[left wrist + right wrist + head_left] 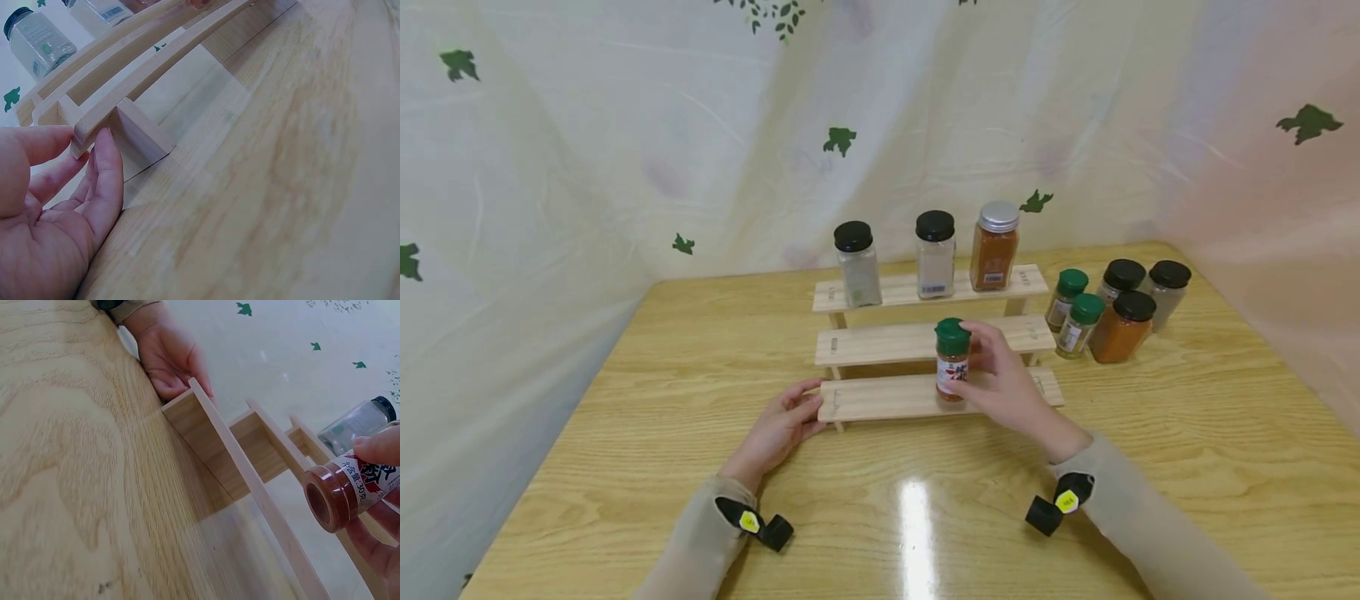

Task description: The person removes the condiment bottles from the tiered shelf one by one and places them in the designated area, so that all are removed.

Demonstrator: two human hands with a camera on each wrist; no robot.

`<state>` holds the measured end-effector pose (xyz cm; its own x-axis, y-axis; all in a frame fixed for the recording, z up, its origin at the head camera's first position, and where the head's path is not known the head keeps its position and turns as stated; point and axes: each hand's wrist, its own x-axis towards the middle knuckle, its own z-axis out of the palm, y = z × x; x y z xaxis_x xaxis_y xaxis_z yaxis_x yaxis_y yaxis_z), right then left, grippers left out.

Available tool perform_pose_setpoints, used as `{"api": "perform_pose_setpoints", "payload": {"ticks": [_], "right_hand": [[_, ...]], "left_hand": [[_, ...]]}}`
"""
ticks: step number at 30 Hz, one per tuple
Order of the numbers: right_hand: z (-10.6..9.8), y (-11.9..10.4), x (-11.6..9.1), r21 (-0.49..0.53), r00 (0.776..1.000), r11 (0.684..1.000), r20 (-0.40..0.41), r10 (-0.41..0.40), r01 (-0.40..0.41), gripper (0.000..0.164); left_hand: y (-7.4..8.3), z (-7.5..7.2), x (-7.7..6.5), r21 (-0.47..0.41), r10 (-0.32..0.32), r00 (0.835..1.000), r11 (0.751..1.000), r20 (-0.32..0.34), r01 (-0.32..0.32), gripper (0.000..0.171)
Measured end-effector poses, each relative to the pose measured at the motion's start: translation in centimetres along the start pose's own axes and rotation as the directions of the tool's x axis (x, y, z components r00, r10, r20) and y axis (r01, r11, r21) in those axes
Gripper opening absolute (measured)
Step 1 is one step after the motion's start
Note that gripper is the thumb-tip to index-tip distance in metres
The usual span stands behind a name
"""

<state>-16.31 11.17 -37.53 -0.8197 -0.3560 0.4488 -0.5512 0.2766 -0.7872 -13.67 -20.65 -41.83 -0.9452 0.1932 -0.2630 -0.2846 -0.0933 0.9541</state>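
Two hands [784,425] [1006,385], one rack [880,398], nine jars [952,360]

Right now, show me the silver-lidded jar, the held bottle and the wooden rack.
Silver-lidded jar [995,257]: head view, on its body.
Held bottle [951,367]: head view, on its label.
Wooden rack [887,343]: head view, on its middle shelf.

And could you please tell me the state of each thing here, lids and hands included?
Left hand, gripping the wooden rack at its left end
Right hand, holding red spice jar
Red spice jar, closed, upright, lifted
Wooden rack, standing on table
Silver-lidded jar, closed, standing on top shelf
Two black-lidded jars, closed, standing on same shelf
Five jars beside rack, closed, standing on table
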Motion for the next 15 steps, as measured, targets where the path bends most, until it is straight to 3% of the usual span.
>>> {"api": "perform_pose_setpoints", "payload": {"ticks": [15], "right_hand": [[-2.5,0.5,-1.0,0.013,0.993,0.993,-0.005,0.119,-0.119,0.074]], "left_hand": [[0.0,0.1,0.0,-0.01,-0.009,1.0,1.0,-0.021,0.009,0.047]]}}
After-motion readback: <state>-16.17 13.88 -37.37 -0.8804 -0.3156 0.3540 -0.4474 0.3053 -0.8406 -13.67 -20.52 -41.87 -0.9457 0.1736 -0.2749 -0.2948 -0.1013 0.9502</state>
